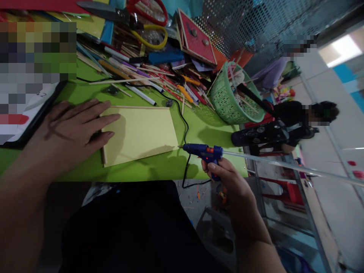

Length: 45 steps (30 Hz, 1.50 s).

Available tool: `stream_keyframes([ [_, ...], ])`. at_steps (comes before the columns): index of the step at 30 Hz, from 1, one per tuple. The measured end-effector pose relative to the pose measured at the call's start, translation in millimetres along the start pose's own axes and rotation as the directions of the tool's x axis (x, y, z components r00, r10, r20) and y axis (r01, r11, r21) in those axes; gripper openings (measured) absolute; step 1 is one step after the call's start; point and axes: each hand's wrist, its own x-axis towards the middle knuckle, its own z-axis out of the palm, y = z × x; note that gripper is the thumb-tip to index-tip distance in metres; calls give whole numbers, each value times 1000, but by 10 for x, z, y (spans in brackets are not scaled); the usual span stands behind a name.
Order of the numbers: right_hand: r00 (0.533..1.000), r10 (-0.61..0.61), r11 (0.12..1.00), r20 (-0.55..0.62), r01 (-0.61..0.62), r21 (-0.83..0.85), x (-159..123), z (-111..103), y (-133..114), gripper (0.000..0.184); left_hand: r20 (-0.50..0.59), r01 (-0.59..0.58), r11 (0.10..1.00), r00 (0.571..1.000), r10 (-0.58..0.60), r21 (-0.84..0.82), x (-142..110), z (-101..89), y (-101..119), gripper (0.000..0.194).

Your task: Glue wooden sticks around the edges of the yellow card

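A blue hot glue gun (203,150) with a long clear glue stick (284,165) in its back is gripped in my right hand (227,172). Its nozzle points left, at the lower right corner of a pale yellow sheet of card (142,132). Thin wooden sticks run along the sheet's far edge and its left edge. My left hand (85,125) lies flat over the sheet's left end, fingers stretched out. The gun's black cord (184,121) curves across the green tabletop (210,131) past the right side of the card.
Behind the card lie a heap of pens and sticks (148,76), large scissors (142,22) and a red wooden-framed panel (196,36). A green basket (236,94) stands at the right, near a dark bottle (256,134). Another person (292,117) is in the background.
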Motion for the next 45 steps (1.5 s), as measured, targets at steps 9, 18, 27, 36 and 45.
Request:
stream_keyframes([
  [9,1000,-4,999,27,5,-32,17,0,64,46,1,5,1000,1000,-5,0,9,-5,4,54],
  [18,995,-13,999,94,17,-44,52,98,-43,47,8,15,1000,1000,-15,7,2,1,1,51],
  [27,999,-35,999,24,35,-1,18,26,30,47,1,11,1000,1000,-11,-4,11,-18,25,55],
  [36,999,-31,999,35,32,-21,18,33,53,46,-6,-2,1000,1000,2,-1,23,-1,15,55],
  [45,988,-73,997,135,75,-5,53,144,-27,44,-41,-22,1000,999,22,-10,3,36,-20,53],
])
